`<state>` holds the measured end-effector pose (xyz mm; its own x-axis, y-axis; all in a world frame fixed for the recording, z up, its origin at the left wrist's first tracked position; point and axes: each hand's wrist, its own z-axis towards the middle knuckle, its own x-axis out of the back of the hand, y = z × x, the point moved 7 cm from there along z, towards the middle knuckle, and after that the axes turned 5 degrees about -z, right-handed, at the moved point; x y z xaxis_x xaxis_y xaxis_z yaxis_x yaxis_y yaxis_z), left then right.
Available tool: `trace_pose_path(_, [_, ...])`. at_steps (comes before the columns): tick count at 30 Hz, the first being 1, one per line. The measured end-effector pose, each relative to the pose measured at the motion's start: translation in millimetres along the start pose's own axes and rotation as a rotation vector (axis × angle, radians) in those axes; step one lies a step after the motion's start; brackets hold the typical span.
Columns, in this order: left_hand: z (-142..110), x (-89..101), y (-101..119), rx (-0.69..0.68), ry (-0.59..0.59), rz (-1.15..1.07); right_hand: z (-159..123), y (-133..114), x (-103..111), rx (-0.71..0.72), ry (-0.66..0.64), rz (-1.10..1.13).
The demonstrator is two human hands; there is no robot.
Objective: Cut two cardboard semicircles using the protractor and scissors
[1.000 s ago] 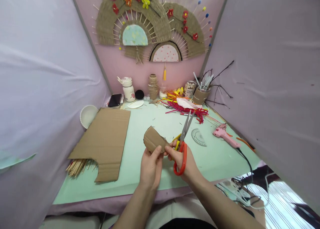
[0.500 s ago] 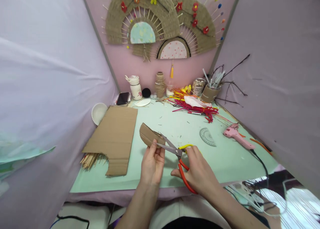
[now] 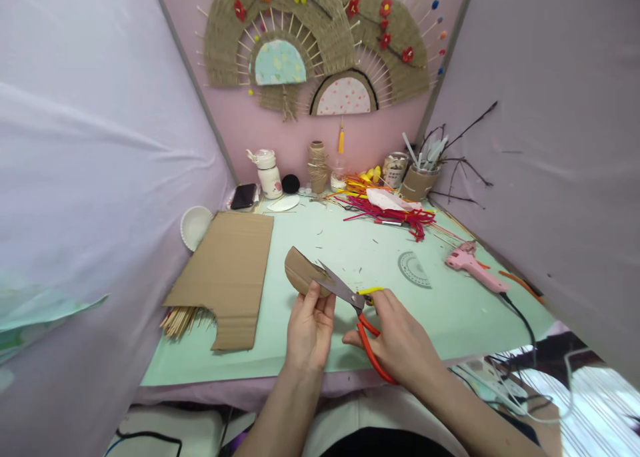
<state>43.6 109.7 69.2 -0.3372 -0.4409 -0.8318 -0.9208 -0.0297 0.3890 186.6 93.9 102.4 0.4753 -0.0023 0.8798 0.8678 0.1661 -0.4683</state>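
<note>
A small rounded piece of brown cardboard (image 3: 301, 270) is pinched between the thumb and fingers of my left hand (image 3: 311, 327), raised above the table. My right hand (image 3: 397, 334) is wrapped around the scissors (image 3: 345, 292), which have red and yellow handles. Their blades lie nearly together at the right edge of the cardboard piece, pointing up and left. To the left rests a large cardboard sheet (image 3: 233, 264) with a curved notch cut from its lower edge. Thin wooden sticks (image 3: 185, 322) poke out from under that sheet.
A pink glue gun (image 3: 475, 268) with a black cord lies at right, beside a clear protractor (image 3: 415, 270). Red pipe cleaners (image 3: 395, 216), a twine spool (image 3: 318, 167), a white bottle (image 3: 269, 175) and a pot of twigs (image 3: 419, 180) line the back. A white bowl (image 3: 195, 228) leans at left.
The scissor blades have closed over the edge of the cardboard piece. My left hand and the piece have shifted slightly to the right.
</note>
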Motion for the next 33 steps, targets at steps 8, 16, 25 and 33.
trace_pose_path(8, [0,4.9,-2,0.014,0.044,0.017,-2,2,0,-0.026,-0.047,-0.090])
trace_pose_path(16, [0,4.7,-4,0.031,0.087,0.023,-3,9,-2,-0.054,-0.024,-0.184])
trace_pose_path(25, [4,8.7,-5,-0.010,0.027,0.050,-2,15,-4,-0.076,-0.054,-0.152])
trace_pose_path(33, [0,6.0,-9,-0.021,-0.078,0.113,-3,9,-3,-0.034,-0.031,-0.127])
